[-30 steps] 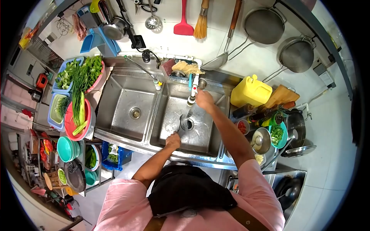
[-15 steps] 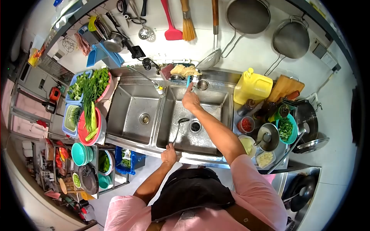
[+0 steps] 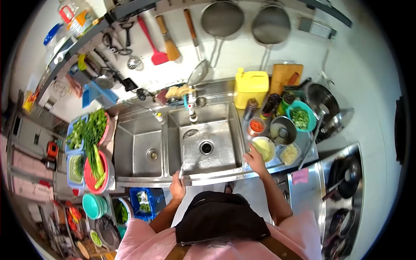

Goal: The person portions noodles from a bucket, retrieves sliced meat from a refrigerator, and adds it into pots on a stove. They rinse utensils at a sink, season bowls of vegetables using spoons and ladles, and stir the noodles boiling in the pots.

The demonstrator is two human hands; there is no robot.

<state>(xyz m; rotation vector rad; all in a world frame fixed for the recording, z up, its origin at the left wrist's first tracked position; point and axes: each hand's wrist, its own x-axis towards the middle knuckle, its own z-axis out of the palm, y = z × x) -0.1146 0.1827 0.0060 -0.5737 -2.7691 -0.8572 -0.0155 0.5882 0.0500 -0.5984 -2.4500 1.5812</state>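
One nudge from the half-open, empty-looking right hand [image 3: 255,161] could tip the centre-right bowl [image 3: 271,157]; the left hand [image 3: 177,188] grips a ladle [image 3: 190,133].

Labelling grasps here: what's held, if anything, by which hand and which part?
Left hand holds the ladle near the end of its handle. Right hand is near the pale bowl; can't tell whether it grips anything.

ladle [image 3: 190,133] blurred, handle end hidden by left hand [image 3: 177,187], pink shirt [image 3: 141,240] cut off
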